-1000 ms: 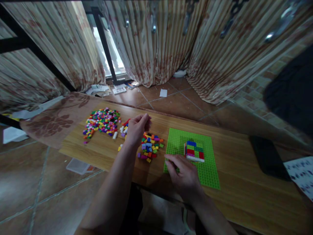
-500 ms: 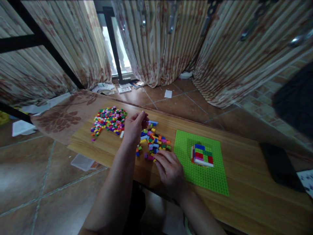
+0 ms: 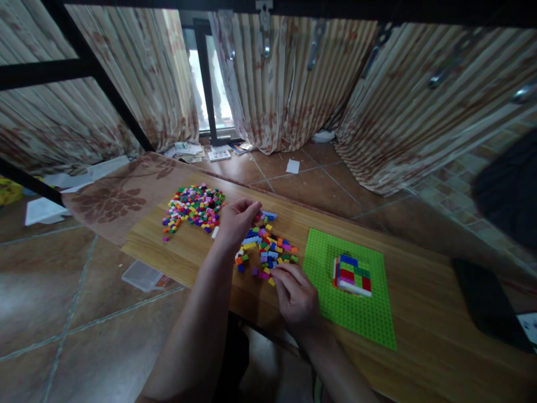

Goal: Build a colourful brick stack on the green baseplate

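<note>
My left hand (image 3: 238, 221) is over the far side of a loose scatter of toy building bricks (image 3: 268, 242), its thumb and fingers pinched together. Whatever may be between those fingertips is hidden. At the near right edge of the same scatter is my right hand (image 3: 298, 296), fingers curled and tips together beside a yellow brick (image 3: 272, 282); I cannot make out what they hold. To the right lies a green baseplate (image 3: 356, 319). On it stands a small block structure (image 3: 353, 274) of blue, green, red, pink and white bricks.
A larger pile of small colourful bricks (image 3: 195, 206) lies left on the wooden table (image 3: 428, 313). A dark flat object (image 3: 482, 302) rests at the right end. A floral cloth (image 3: 121, 184) covers the left end. A clear plastic tray (image 3: 141, 275) is on the floor.
The view has shifted slightly, so the table appears a little lower and further right. My left fingers have drawn into a tighter pinch. My right hand remains beside the near bricks.
</note>
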{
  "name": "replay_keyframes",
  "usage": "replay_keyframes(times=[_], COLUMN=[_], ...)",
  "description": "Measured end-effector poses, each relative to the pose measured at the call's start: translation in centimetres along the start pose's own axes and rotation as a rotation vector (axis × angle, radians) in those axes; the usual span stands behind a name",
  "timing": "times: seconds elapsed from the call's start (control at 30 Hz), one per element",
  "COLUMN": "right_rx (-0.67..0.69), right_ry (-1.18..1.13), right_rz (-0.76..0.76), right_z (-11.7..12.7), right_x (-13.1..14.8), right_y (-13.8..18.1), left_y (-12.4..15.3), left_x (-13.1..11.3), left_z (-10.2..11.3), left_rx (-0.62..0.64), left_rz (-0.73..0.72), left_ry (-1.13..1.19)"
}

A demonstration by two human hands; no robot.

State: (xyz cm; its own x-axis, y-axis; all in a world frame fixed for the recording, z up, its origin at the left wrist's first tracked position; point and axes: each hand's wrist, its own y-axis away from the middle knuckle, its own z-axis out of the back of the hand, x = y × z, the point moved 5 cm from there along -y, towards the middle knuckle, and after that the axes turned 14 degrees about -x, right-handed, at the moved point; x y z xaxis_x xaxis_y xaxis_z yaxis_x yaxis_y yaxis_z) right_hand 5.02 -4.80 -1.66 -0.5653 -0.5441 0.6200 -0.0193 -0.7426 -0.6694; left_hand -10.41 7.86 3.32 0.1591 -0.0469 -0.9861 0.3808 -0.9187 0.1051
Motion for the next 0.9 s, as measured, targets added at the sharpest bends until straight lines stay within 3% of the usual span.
replay_keyframes(times=[0.2, 0.37, 0.57, 0.77, 0.9], right_rx=[-0.014, -0.012, -0.013, -0.015, -0.019], right_ry=[0.037, 0.069, 0.078, 0.067, 0.054], right_rz=[-0.002, 0.005, -0.001, -0.009, -0.025], right_z=[0.2, 0.1, 0.3, 0.7, 1.0], right_x=[0.0, 0.0, 0.1, 0.5, 0.4], right_y=[-0.1, 0.0, 0.1, -0.1, -0.2], left_y=[-1.8, -2.2, -1.0, 0.0, 0.2], left_x=[-0.6, 0.0, 0.5, -0.1, 0.4], left_z=[3.0, 4.7, 3.7, 2.7, 2.4], left_rx=[-0.131, 0.066, 0.248, 0.243, 0.271], left_rz=[-0.100, -0.151, -0.217, -0.310, -0.327], left_ry=[-0.138, -0.588, -0.930, -1.194, -1.236])
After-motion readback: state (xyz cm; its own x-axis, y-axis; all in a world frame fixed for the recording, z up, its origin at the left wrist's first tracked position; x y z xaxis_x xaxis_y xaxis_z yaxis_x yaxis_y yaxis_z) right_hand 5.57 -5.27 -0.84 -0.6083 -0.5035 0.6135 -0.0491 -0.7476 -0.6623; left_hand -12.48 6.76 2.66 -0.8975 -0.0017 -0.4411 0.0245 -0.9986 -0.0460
